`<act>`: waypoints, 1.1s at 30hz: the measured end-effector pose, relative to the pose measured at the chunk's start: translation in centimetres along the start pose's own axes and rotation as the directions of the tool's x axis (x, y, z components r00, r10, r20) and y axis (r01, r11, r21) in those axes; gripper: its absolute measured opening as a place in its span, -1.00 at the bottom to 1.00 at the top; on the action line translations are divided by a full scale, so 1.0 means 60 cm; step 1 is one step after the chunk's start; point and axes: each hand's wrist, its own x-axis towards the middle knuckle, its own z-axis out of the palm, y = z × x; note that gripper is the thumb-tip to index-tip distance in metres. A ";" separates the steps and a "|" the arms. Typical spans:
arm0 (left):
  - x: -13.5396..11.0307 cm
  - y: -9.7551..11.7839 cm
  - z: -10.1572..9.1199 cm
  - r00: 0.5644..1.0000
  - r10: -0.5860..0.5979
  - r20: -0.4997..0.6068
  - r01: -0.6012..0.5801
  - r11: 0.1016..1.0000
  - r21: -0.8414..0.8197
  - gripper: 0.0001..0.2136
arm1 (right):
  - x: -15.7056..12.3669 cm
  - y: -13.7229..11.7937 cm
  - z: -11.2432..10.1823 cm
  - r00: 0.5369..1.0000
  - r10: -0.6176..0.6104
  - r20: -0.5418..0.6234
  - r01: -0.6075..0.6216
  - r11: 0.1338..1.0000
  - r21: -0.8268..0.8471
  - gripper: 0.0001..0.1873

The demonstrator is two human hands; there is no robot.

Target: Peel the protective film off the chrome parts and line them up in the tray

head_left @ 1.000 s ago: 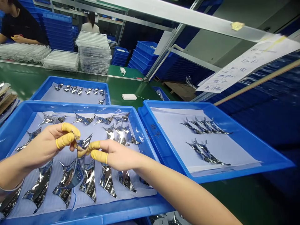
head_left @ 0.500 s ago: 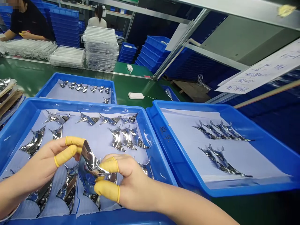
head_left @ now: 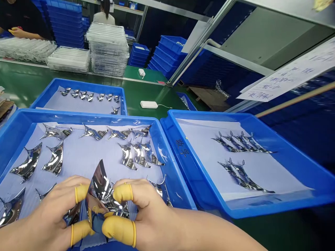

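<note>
A curved, mirror-bright chrome part (head_left: pixel 101 188) with a pointed tip is held up between my two hands, over the near blue tray (head_left: pixel 154 122). My right hand (head_left: pixel 149 209) pinches its right side between thumb and forefinger. On the left edge, my left hand (head_left: pixel 60 209) has its thumb and forefinger closed, both in yellow finger cots. The right thumb and finger wear the same cots. Rows of similar chrome parts (head_left: pixel 54 158) lie on white lining in the tray beneath; my hands and forearms cover some of them.
To the right, another blue tray (head_left: pixel 251 120) holds several slim chrome pieces (head_left: pixel 242 143). Behind the near tray sits a blue tray (head_left: pixel 78 82) of small chrome pieces. Stacked clear trays (head_left: pixel 107 48), a white device (head_left: pixel 149 104) and a co-worker (head_left: pixel 21 21) are farther back.
My left hand has moved down and closed in on the chrome part's left side, its thumb now lower. The part has turned slightly in my right hand. The view has shifted a little.
</note>
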 end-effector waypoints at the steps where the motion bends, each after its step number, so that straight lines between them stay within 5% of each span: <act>1: 0.003 0.002 0.000 1.000 -0.003 0.006 0.003 1.000 0.004 -0.83 | 0.000 0.001 0.000 1.000 -0.008 -0.001 0.008 1.000 0.004 -0.83; 25: 0.013 -0.020 -0.001 0.998 0.033 -0.055 -0.034 0.999 -0.019 -0.80 | -0.002 0.011 0.001 0.982 -0.189 0.006 0.184 0.951 -0.249 -0.83; 29: 0.015 -0.020 -0.003 0.999 0.043 -0.022 -0.042 0.999 0.020 -0.77 | 0.000 0.012 -0.003 0.994 -0.107 -0.025 0.100 0.974 -0.206 -0.89; 33: 0.009 -0.023 -0.003 1.000 0.008 -0.011 -0.007 0.997 0.072 -0.62 | 0.005 0.001 -0.010 0.994 0.107 -0.038 -0.103 0.991 0.079 -0.89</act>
